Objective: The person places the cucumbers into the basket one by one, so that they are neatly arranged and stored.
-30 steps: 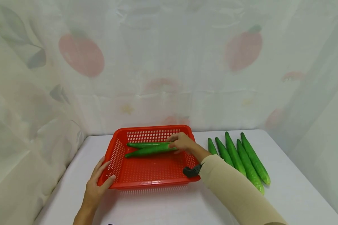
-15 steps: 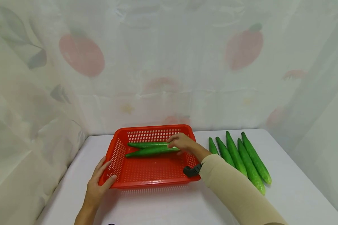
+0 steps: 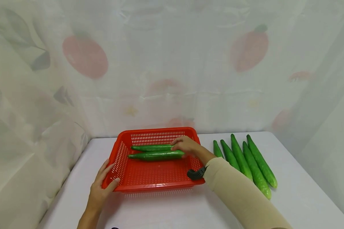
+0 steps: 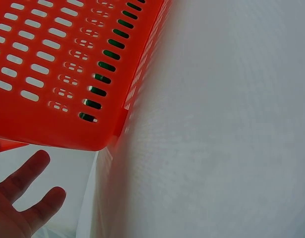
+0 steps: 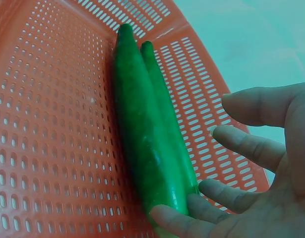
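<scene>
Front cucumber (image 3: 156, 155) and rear cucumber (image 3: 150, 148) lie side by side in the basket (image 3: 154, 185), toward its far side. The right hand (image 3: 186, 146), fingers spread, grasps nothing (its fingertips meet the front cucumber's right end). The left hand (image 3: 99, 188), likewise unclenched, rests at the basket's near left corner. Five loose cucumbers (image 3: 241, 157) lie right of it on the table (image 3: 160, 211).

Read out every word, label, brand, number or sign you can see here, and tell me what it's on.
None: no readable text shows on the red basket, the cucumbers, the dark strap or the pale sheeting, which bears faded red fruit shapes.
</scene>
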### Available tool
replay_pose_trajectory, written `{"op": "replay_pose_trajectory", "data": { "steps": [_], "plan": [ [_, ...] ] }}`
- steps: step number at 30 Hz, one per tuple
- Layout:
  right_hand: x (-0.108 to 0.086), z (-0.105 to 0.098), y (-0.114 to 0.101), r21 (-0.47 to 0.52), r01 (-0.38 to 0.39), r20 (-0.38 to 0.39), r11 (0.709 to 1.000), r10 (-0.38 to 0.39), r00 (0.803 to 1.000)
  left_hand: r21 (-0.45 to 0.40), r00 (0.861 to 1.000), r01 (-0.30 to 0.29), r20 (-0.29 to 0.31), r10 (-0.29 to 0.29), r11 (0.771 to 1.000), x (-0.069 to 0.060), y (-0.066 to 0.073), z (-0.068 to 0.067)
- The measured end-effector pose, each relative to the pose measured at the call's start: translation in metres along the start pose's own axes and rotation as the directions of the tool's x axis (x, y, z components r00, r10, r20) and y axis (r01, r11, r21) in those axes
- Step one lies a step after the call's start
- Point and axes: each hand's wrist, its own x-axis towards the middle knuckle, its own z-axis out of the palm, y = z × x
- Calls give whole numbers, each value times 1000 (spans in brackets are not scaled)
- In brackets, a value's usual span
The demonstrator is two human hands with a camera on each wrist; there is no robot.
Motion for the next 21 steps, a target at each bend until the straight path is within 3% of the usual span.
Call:
{"op": "replay_pose_trajectory", "data": {
  "steps": [9,21],
  "plan": [
    [-4,-4,0,46,28,-1,999,-28,1000,1,1000,-4,1,4,1000,-1,0,2],
    [-29,-19,-17,175,136,102,975,-156,983,16,1000,-16,-11,16,1000,-1,-1,1]
  ]
}}
